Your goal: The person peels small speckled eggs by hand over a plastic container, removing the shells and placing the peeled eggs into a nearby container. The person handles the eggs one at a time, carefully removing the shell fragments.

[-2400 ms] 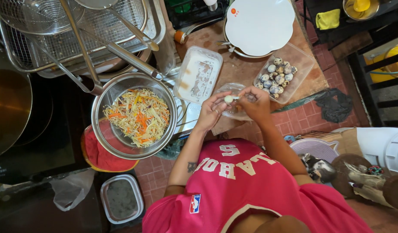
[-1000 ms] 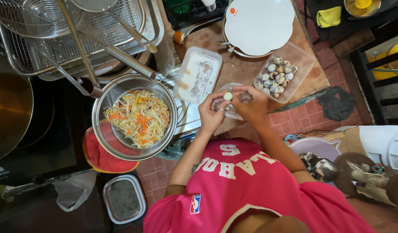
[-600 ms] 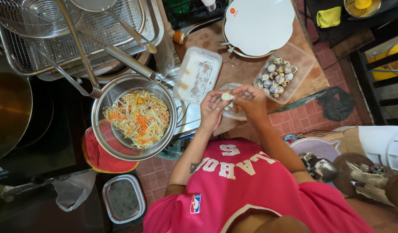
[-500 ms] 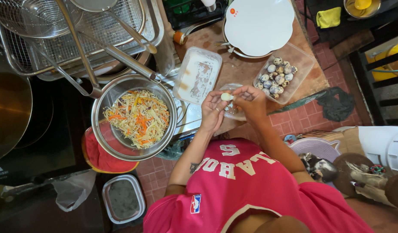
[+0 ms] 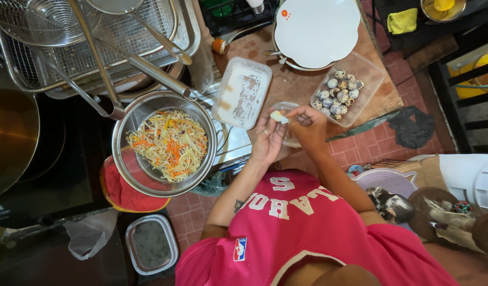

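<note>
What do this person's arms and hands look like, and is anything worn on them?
Both arms are bare from the shoulder down, coming out of a sleeveless pink-red jersey with white lettering. The left hand has a ring on one finger, and the left forearm carries a small dark tattoo. The right hand shows no gloves, watch or bracelet.

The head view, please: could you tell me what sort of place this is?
Probably a home kitchen: a round metal strainer of noodles and shredded vegetables, a clear plastic tub of speckled small eggs and a wire draining rack.
</note>
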